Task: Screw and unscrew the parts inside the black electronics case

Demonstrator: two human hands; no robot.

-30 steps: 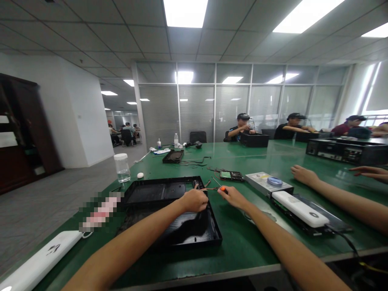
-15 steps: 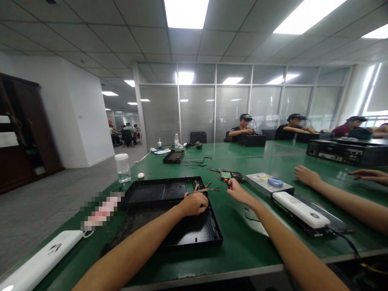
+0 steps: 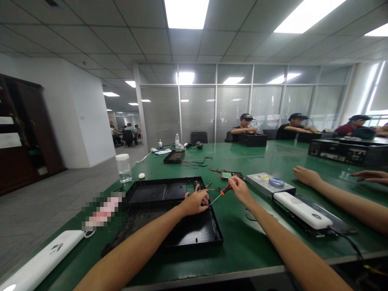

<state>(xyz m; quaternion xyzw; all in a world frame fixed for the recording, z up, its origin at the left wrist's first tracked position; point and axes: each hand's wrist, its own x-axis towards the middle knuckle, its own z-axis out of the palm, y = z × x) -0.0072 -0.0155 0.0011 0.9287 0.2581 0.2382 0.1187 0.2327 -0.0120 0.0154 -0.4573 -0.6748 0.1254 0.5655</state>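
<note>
My right hand (image 3: 239,190) is closed around the red-and-black handle of a screwdriver (image 3: 224,190). The shaft slants down to the left, and its tip is beside the fingertips of my left hand (image 3: 196,202). Those fingers are pinched together over the right side of a shallow black computer case (image 3: 194,232); what they grip, if anything, is hidden. Thin coloured wires (image 3: 194,189) lie at the case's far right corner, just behind my left hand. A green circuit board (image 3: 226,176) in a dark frame lies beyond my right hand.
A metal drive box (image 3: 265,182) bears a blue round lid. Nearer, a white power bank (image 3: 301,210) lies on dark parts. A clear jar (image 3: 123,167) stands left. Another person's hand (image 3: 307,176) rests at the right. Co-workers sit behind black cases (image 3: 348,151).
My right hand has lifted slightly and turned, bringing the screwdriver's shaft into view, with its tip at my left fingertips. My left hand stays at the case with its fingers slightly shifted.
</note>
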